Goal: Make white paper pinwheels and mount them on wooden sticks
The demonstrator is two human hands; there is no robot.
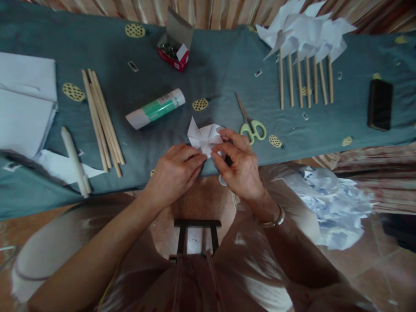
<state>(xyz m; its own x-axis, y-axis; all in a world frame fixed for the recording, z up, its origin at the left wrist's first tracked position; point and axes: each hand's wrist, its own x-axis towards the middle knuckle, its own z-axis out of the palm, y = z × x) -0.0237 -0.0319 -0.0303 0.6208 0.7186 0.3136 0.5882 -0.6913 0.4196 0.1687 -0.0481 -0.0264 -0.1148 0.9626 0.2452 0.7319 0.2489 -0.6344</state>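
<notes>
Centrally, near the front edge of green tablecloth (224, 73): folded white paper (205, 136), pinched in fingertips of left hand (173, 171) and right hand (242, 167). Just beyond right hand: green-handled scissors (248, 120).

So on the surface (224, 56): sheets (22, 104) at the left end, then a pen (74, 158) across a scrap (55, 164) near the front edge, sticks (102, 123) just right of those. Roll (164, 106) comes next, box (177, 60) behind it by the back edge, small bits (167, 50) inside. Paper's (206, 134) mid front edge, scissors (250, 125) to its right. Pinwheels (305, 37) are back right, phone (380, 104) right of them. Bag's (338, 203) off the front edge, right side.
</notes>
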